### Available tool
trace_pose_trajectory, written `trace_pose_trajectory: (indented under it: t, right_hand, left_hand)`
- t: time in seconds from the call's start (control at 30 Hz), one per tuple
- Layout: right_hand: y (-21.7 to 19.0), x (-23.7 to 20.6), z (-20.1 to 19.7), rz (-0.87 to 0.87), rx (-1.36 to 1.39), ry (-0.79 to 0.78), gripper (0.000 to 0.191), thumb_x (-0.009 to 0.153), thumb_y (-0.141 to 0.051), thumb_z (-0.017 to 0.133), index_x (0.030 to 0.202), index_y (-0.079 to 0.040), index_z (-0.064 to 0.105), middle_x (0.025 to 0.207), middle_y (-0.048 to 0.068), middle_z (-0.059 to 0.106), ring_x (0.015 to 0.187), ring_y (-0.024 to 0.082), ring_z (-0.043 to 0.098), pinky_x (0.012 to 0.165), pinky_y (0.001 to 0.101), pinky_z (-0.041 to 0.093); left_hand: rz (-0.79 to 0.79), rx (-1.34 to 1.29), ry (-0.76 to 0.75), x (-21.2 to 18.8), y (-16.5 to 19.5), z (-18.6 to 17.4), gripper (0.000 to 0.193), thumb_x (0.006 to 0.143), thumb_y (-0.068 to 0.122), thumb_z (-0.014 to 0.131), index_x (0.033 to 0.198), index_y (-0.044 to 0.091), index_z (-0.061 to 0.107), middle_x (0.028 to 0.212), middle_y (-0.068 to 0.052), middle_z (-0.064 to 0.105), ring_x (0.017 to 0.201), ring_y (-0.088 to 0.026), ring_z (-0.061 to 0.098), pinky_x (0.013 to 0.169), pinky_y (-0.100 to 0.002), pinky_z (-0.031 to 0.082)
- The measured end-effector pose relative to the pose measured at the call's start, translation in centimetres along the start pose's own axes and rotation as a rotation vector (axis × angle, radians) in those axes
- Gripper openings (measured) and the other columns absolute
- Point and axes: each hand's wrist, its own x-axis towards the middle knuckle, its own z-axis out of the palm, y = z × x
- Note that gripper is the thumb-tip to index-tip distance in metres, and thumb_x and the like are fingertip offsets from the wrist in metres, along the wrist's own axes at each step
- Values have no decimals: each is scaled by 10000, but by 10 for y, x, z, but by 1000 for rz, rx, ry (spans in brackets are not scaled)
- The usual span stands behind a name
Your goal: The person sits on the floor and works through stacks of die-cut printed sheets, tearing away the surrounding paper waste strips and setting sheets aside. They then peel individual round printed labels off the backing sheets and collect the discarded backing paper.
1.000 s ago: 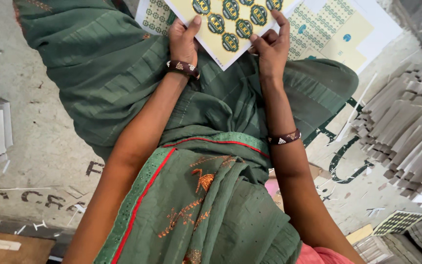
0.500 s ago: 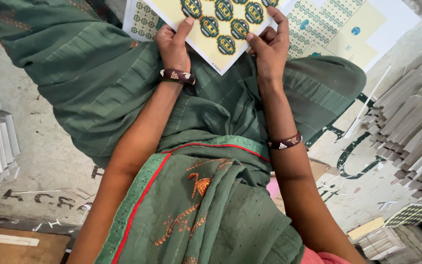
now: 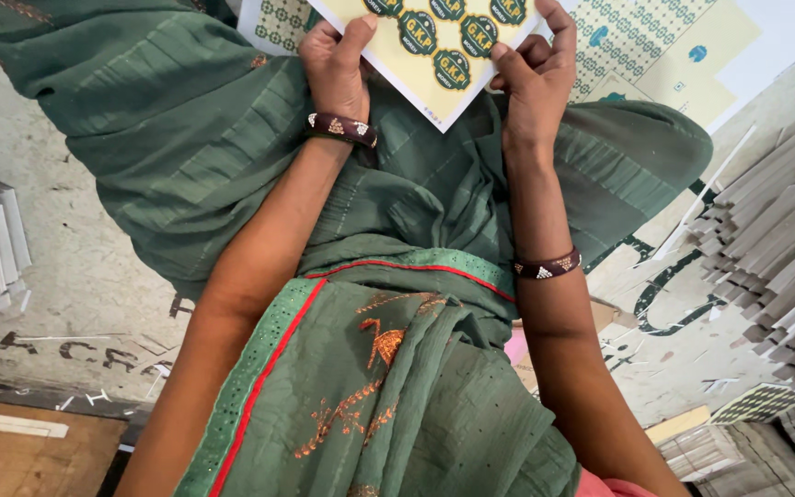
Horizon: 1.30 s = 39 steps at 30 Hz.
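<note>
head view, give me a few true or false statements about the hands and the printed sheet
1. Both hands grip the same printed sheet. True: the left hand holds its left edge, the right hand its right edge.
2. The sheet is plain white with nothing on it. False: it is pale yellow with round dark green labels.
3. Each wrist wears a dark bangle. True: one sits on the left wrist, one lower on the right forearm.
4. The sheet lies flat on the floor, untouched. False: it is held up over the lap of green cloth.
5. Stacks of pale card lie at the right. True.
</note>
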Motion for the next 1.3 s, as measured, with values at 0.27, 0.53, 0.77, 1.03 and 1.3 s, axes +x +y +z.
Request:
trace_pose_trajectory:
  t: [0.27,0.53,0.77,1.03,1.3]
  right_hand:
    - [5,0,-2,-39,-7,-13,561,991,101,679,1473,-61,441,997,69,723,829,113,647,673,248,496]
    - [1,-7,17,-39,-129,-5,558,959,72,695,1459,-55,483,891,33,670,743,65,580,652,223,468]
    - [-12,-10,28,17,-108,4,527,956,61,681,1431,-52,481,985,40,736,803,57,643,665,214,494]
    - [3,-2,22,-44,52,-2,486,979,83,655,1415,-41,481,1052,70,732,851,110,689,683,264,546]
    - [-1,5,21,-464,-497,130,550,941,11,793,1390,-42,480,1183,187,557,1075,261,593,843,378,542]
  left_hand:
    - [-5,-21,-34,1,0,-3,120,883,40,780,915,-35,693,844,-37,700,680,-104,617,617,-279,488]
    - [-52,-67,-19,8,11,-2,84,883,-20,731,947,-56,691,936,-87,723,778,-145,666,727,-304,536]
    - [-37,-47,-23,9,10,-13,118,882,-36,698,994,-71,704,996,-99,732,856,-150,685,814,-296,551]
    - [-139,8,-126,-4,12,-14,130,922,60,715,1035,-3,702,980,-84,731,797,-156,698,712,-320,584]
    - [-302,334,-340,-40,6,-3,141,976,99,699,1005,-38,700,912,-130,772,815,-203,785,704,-306,650]
